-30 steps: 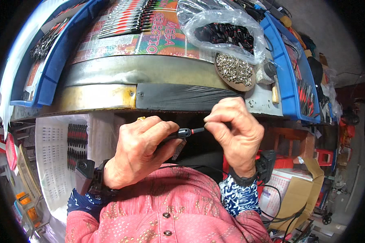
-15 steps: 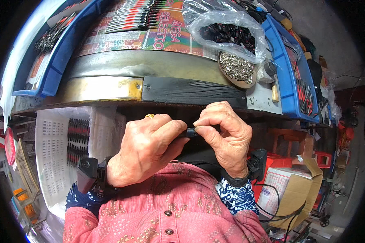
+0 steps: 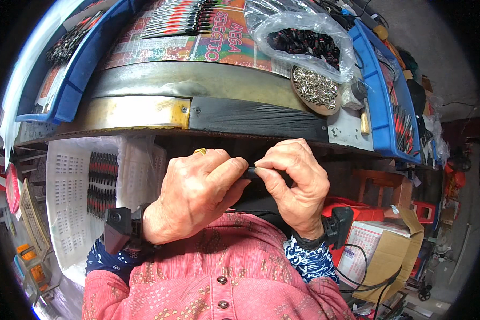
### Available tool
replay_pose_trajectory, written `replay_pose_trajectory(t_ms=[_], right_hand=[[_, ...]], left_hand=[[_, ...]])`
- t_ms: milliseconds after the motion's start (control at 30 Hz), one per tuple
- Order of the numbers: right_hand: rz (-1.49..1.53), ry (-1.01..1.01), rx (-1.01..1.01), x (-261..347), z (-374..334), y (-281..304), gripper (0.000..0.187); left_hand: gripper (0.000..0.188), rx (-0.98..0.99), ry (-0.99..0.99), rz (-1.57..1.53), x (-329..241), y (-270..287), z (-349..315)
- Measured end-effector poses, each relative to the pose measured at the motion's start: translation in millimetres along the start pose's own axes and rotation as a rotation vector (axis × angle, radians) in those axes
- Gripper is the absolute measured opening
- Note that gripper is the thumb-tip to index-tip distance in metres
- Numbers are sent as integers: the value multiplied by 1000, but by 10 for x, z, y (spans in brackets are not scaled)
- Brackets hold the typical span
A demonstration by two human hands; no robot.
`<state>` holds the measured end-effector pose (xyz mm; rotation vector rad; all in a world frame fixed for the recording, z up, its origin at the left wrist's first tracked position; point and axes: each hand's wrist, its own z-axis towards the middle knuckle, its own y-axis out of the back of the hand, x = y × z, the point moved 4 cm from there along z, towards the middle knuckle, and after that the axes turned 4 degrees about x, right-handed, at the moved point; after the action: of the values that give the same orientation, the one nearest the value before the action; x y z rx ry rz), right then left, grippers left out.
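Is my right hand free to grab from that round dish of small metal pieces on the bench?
Probably not yet: the right hand and left hand both pinch a small black part. The dish itself lies uncovered above it.

The single head view looks steeply down from the person's head, close over the left hand and right hand at centre. It faces the workbench, which fills the far half. Fisheye bending curves the bench edge; corners are black.
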<state>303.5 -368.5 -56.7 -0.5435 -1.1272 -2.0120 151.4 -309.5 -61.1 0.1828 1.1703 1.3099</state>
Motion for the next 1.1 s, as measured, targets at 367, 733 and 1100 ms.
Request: replay_pose_trajectory(t_ms=[367, 733, 1100], right_hand=[[-64, -38, 42, 56, -62, -37, 18], [828, -845, 123, -155, -259, -219, 17], [843, -792, 51, -181, -243, -233, 14]], left_hand=[[27, -9, -35, 83, 2, -51, -37], [26, -92, -99, 118, 9, -72, -31], [25, -76, -112, 146, 22, -93, -5]])
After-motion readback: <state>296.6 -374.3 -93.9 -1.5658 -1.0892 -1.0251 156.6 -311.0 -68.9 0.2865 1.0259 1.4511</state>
